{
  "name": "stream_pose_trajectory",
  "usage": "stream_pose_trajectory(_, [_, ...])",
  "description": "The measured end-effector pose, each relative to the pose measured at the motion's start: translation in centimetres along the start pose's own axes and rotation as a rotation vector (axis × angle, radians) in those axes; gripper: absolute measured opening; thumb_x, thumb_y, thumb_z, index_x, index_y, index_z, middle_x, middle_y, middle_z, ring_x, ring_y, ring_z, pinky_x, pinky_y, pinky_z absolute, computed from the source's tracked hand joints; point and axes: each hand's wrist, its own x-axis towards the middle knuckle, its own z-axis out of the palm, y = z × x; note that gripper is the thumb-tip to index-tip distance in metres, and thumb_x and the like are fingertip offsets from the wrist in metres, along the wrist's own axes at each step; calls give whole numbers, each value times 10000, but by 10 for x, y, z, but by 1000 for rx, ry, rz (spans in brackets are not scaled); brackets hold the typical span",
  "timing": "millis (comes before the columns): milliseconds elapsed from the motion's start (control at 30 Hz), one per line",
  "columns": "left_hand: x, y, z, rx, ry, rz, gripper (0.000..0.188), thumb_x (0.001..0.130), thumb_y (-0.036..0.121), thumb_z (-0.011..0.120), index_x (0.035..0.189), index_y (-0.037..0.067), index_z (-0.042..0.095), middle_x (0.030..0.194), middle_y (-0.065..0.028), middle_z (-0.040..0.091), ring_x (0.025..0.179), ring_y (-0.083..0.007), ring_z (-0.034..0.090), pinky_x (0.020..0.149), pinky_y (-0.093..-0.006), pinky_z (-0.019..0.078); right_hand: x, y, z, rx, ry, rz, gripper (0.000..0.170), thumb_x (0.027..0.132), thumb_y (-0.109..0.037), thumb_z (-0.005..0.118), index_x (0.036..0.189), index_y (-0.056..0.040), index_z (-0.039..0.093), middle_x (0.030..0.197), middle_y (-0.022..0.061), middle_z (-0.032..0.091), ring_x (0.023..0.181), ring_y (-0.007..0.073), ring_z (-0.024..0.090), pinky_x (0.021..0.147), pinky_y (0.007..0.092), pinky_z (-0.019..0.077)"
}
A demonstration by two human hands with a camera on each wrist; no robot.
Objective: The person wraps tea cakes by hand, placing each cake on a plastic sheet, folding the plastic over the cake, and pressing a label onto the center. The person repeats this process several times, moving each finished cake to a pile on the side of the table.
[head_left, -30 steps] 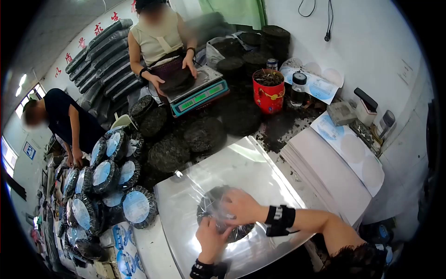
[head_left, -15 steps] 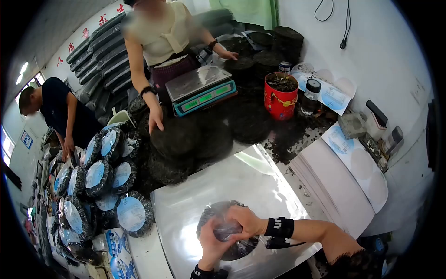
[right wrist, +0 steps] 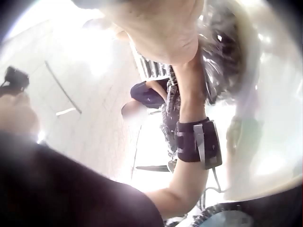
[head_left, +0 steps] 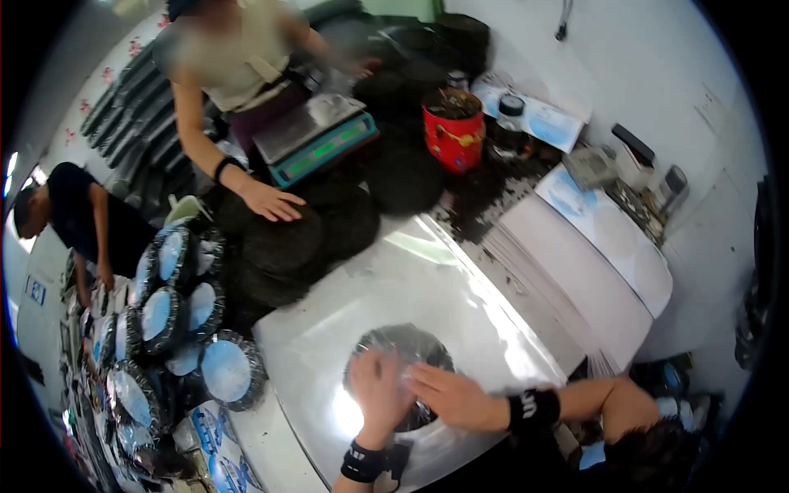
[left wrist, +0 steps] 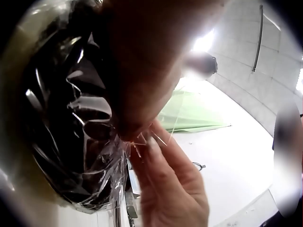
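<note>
A dark round cake (head_left: 407,335) in crinkled clear film lies on a shiny sheet (head_left: 316,357), below both hands. The left hand (head_left: 380,398) is over its near left part, fingers blurred in the head view. From the right, the right hand (head_left: 459,400) meets it. In the left wrist view, film is bunched at the edge of the dark cake (left wrist: 71,127); the right hand (left wrist: 173,187) pinches it between thumb and finger, and the left hand (left wrist: 147,61) grips it close by, fingertips partly hidden. The right wrist view shows the right hand (right wrist: 156,28) with its fingertips hidden.
Labelled wrapped cakes (head_left: 226,370) are piled at left. Bare dark cakes (head_left: 283,242), a scale (head_left: 325,152) and a red tin (head_left: 454,135) stand beyond the sheet. White papers (head_left: 567,271) lie right. One person reaches over the cakes; another bends at far left.
My hands have shifted from a rounded hold over the film to meeting fingertips, the right wrist lower and further right. The person opposite took a dark cake off the scale and set it down.
</note>
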Motion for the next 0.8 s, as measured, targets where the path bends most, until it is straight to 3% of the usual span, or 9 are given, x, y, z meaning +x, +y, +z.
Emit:
stream_pose_trajectory(100, [8,10,-9,-117,-71,25,875,756,322,784,1468,-54,442,1611,-315,326,1514,-468,291,1233,-559,215,57,24,-25,65,-543,35,169,910,-152,635,957,1,689,1058,175,683,945,348,702,765,434,579])
stream_pose_trajectory(133, [6,20,-15,-219,-107,12,994,760,325,780,1522,-121,324,1609,-319,326,1514,-478,282,1231,-561,214,56,32,3,150,-361,76,166,894,-134,630,866,26,665,965,165,675,868,360,689,723,441,562])
stream_pose_trajectory(167, [0,26,-15,-215,-131,-20,1014,788,384,766,1534,-126,306,1608,-324,323,1516,-474,281,1231,-557,214,68,16,5,509,-303,542,175,886,-125,630,830,38,659,941,162,675,835,365,683,722,438,559])
stream_pose_trajectory(267, [1,35,-8,-66,-201,-49,1064,842,550,713,1537,-140,298,1609,-336,313,1519,-468,278,1230,-551,215,44,66,-20,686,-348,164,175,937,-186,652,969,-27,717,964,179,741,904,304,719,813,378,568])
stream_pose_trajectory(300, [2,34,-6,9,-231,-43,1082,855,603,693,1533,-145,303,1610,-339,309,1520,-467,278,1230,-551,216,48,86,-63,659,-533,469,151,906,-192,706,988,-72,747,1007,159,752,911,292,729,847,357,568])
stream_pose_trajectory(400, [1,30,-2,43,-247,-47,1134,861,712,627,1528,-149,310,1606,-349,305,1516,-474,279,1229,-549,216,15,238,-154,-334,84,584,270,812,-174,718,1049,-56,662,935,154,698,894,335,684,840,422,550])
stream_pose_trajectory(467, [1,31,-3,40,-248,-47,1116,843,665,676,1518,-151,323,1607,-349,306,1512,-488,279,1227,-554,220,-4,335,-208,-933,163,333,312,752,-129,701,997,16,575,940,244,635,891,395,642,798,511,537])
stream_pose_trajectory(633, [1,33,-1,72,-216,-43,1107,816,617,726,1506,-156,335,1601,-345,320,1502,-491,294,1215,-561,239,-26,445,-250,-837,-273,545,336,780,-244,752,968,-14,596,848,191,671,870,372,669,792,498,533])
stream_pose_trajectory(800, [2,37,-3,76,-176,-25,1081,836,600,715,1517,-142,323,1596,-329,338,1502,-478,301,1215,-556,236,-23,445,-273,-600,-182,609,318,773,-358,806,888,-104,653,887,133,713,881,372,683,795,481,533])
